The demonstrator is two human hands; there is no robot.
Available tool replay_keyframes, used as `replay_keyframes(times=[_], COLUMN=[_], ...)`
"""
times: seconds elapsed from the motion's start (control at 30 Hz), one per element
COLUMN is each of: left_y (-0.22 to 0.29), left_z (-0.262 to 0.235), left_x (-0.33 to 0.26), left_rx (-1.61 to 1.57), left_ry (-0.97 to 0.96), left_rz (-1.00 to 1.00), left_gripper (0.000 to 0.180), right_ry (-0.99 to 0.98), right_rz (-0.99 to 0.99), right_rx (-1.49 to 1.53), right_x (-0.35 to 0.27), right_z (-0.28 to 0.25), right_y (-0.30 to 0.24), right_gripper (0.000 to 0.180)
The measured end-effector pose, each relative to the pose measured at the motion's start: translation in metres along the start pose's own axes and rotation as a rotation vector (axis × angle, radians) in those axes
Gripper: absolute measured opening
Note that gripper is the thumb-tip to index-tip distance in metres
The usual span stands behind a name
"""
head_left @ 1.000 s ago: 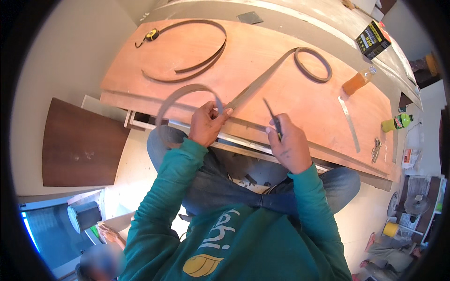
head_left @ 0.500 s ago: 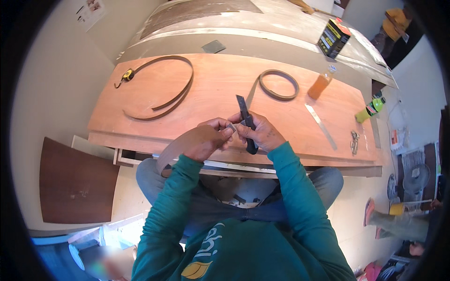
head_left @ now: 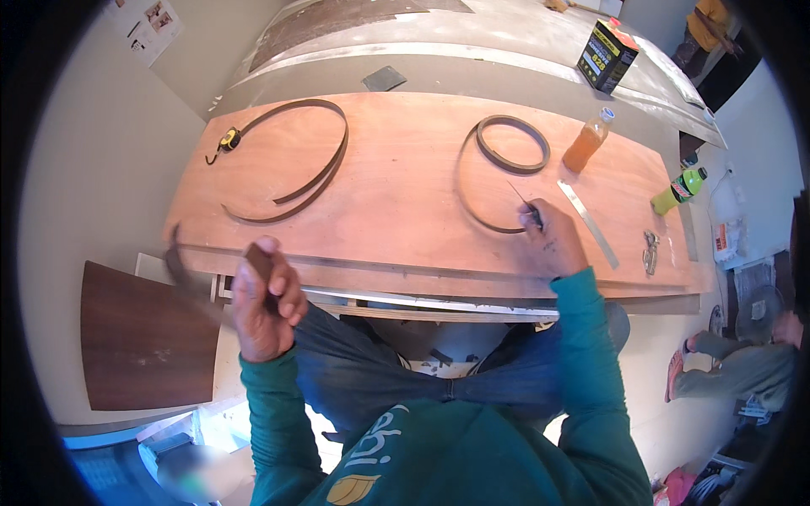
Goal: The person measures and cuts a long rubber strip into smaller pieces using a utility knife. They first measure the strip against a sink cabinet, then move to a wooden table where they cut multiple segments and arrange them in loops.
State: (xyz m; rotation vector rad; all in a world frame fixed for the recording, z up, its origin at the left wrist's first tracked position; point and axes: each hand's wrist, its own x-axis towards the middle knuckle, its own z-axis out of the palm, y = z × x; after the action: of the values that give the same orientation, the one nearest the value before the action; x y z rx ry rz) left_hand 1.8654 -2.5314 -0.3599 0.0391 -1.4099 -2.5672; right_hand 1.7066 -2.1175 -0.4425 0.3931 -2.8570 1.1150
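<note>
My left hand point(head_left: 268, 305) is raised off the table's near edge at the left, fingers closed on a dark brown edging strip point(head_left: 259, 261). Part of that strip is blurred beside the wrist. Above the tabletop at the right, my right hand point(head_left: 553, 240) is closed round a utility knife point(head_left: 534, 217), its thin blade pointing up and left. Most of the knife's handle is hidden by the fingers. A coil of brown edging strip point(head_left: 483, 145) lies beyond this hand. Its loose end curves down to the fingertips; whether they touch is unclear.
On the wooden panel point(head_left: 396, 185) lie a looped strip point(head_left: 344, 143), a tape measure point(head_left: 229, 139), a metal ruler point(head_left: 589, 224) and a bunch of keys point(head_left: 650, 252). Two bottles, orange point(head_left: 588, 142) and green point(head_left: 678, 191), stand at the right. A black can point(head_left: 607, 56) is behind. People are nearby.
My hands have moved apart, the left toward me and leftward with its strip, the right rightward with the knife. The coil's loose end now bows out in a wide curve.
</note>
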Motion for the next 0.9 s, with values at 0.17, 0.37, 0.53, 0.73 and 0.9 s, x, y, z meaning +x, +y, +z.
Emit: replay_keyframes(times=[0.17, 0.37, 0.53, 0.73, 0.9], left_y=[0.01, 0.004, -0.001, -0.07, -0.104], left_z=[0.026, 0.063, 0.089, 0.119, 0.13], left_x=[0.001, 0.009, 0.004, 0.003, -0.007], left_rx=[0.224, 0.374, 0.926, 0.52, 0.492], left_ry=[0.081, 0.058, -0.132, -0.169, -0.239], left_rz=[0.213, 0.21, 0.254, 0.01, 0.004], left_gripper=[0.058, 0.046, 0.028, 0.025, 0.027], right_ry=[0.105, 0.374, 0.437, -0.189, -0.107], right_rz=[0.152, 0.129, -0.074, -0.078, -0.171], right_rx=[-0.465, -0.475, -0.292, 0.523, 0.662], right_x=[-0.002, -0.018, -0.009, -0.062, -0.089], right_z=[-0.028, -0.004, 0.002, 0.045, 0.079], right_y=[0.059, 0.074, 0.044, -0.071, -0.104], right_gripper=[0.032, 0.04, 0.041, 0.045, 0.049])
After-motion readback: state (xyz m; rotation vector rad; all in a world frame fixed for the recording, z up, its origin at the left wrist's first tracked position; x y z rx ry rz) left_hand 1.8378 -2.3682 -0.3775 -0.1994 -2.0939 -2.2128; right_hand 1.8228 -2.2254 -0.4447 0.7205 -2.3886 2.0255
